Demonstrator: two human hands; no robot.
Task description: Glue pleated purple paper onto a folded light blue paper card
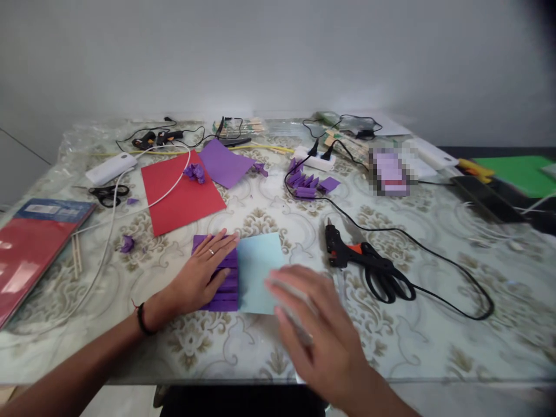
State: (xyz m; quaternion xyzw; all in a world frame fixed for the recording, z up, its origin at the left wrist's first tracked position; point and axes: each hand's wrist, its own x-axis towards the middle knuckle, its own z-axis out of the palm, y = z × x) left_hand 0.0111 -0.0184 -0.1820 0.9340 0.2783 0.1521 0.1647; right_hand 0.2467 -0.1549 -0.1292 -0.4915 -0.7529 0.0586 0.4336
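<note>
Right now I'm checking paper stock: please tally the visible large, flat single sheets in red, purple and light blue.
Red sheet: 1
Purple sheet: 1
Light blue sheet: 1
Total: 3

right hand (319,324): blurred | lilac item (391,169): pixelated | red book (37,249): cut off left | purple strips (226,300): part-hidden by left hand (200,272)

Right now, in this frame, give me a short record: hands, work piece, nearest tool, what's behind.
Left hand: laid flat on the folded purple paper
Right hand: blurred, near the light blue sheet's right edge; contact unclear
Work piece: folded purple paper at the left of the light blue sheet
Nearest tool: glue gun, on the table to the right
Behind: red sheet, crumpled purple paper on it
</note>
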